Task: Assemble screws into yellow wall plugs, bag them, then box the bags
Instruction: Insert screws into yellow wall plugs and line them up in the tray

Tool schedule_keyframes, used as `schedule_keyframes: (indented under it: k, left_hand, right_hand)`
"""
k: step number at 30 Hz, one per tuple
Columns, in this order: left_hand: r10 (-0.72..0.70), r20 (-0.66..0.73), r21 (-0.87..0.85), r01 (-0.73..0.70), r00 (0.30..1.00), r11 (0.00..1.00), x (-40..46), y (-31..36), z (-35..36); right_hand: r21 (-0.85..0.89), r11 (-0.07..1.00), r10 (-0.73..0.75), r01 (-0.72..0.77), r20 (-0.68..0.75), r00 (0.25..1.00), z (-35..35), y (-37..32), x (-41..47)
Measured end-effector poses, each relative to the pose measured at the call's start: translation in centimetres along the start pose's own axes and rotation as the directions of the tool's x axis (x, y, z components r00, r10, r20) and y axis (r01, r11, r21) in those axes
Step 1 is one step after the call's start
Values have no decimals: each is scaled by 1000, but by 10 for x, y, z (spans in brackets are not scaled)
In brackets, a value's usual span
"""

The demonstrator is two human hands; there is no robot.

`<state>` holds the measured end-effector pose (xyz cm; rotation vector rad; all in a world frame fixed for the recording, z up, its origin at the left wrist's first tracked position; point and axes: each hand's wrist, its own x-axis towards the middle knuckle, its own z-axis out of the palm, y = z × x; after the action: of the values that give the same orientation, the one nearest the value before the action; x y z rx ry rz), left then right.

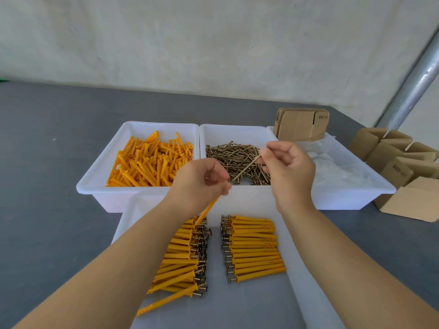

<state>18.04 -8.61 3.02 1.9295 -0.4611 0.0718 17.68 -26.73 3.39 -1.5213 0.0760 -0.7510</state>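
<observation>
My left hand grips a yellow wall plug that points down and to the left, above the near tray. My right hand pinches a brass screw over the screw tray, with its tip aimed toward my left hand. The screw and the plug are apart. A white tray at the back left holds loose yellow plugs. The middle tray holds loose screws. In the near white tray, assembled plugs with screws lie in two rows, left and right.
A third white tray at the right holds clear plastic bags. Flat cardboard boxes stand behind it. Folded small boxes and a larger carton sit at the table's right edge. A metal pole slants up there.
</observation>
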Motion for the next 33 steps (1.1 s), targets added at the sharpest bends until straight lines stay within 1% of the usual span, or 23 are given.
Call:
schedule_keyframes:
  k: [2, 4, 6, 8, 12, 14, 15, 17, 19, 20, 21, 22, 24, 27, 31, 33]
  left_hand:
    - [-25, 36, -30, 26, 999, 999, 0, 1, -1]
    - [-36, 82, -42, 39, 996, 998, -1, 2, 1]
    - [-39, 87, -49, 43, 995, 998, -1, 3, 4]
    - [-48, 75, -78, 54, 996, 996, 0, 3, 5]
    - [-65, 67, -121, 72, 996, 990, 0, 2, 2]
    - [-63, 72, -141, 72, 995, 987, -1, 1, 2]
    - [-60, 75, -161, 71, 995, 984, -1, 1, 3]
    - [-43, 75, -192, 57, 996, 980, -2, 0, 4]
    - [-7, 58, -204, 18, 998, 979, -2, 1, 4]
    - [15, 45, -201, -5, 999, 980, -2, 1, 4]
    - [36, 36, -191, -29, 999, 981, -2, 1, 3]
    - [58, 36, -178, -50, 998, 983, -1, 2, 3]
    - [88, 75, -172, -74, 993, 982, -2, 4, 4]
    - [104, 198, -144, -76, 975, 987, -7, 7, 9]
    - [82, 326, 16, -92, 942, 996, -14, 9, 22]
    - [71, 383, 145, -136, 921, 980, -18, 11, 31]
  right_hand:
    - [45, 999, -2, 2, -10, 1000, -1, 0, 1]
    - [50, 999, -9, 8, 31, 999, 0, 1, 0]
    - [25, 999, -29, 27, 98, 995, 1, 1, -2]
    - [5, 999, -44, 44, 132, 990, 3, 2, -4]
    - [38, 997, -76, 74, 57, 995, 2, 1, -2]
    - [33, 997, -73, 71, 61, 996, 0, 0, -1]
    - [19, 998, -59, 57, 91, 994, 0, 1, -2]
    - [-39, 999, -27, 35, 197, 980, 1, 2, -6]
    - [-122, 991, -17, 62, 339, 941, 3, 2, -9]
    - [-138, 988, -15, 74, 387, 922, 4, 1, -11]
    - [-139, 987, -21, 82, 396, 918, 5, 1, -12]
    - [-124, 989, -25, 76, 365, 931, 4, 0, -11]
    - [-115, 992, -25, 56, 253, 967, 1, 0, -7]
    - [-133, 991, 18, 2, 146, 989, -6, 4, -2]
    - [-151, 988, 33, -18, 100, 994, -6, 4, -1]
    - [-159, 987, 31, -15, 103, 994, -6, 4, -1]
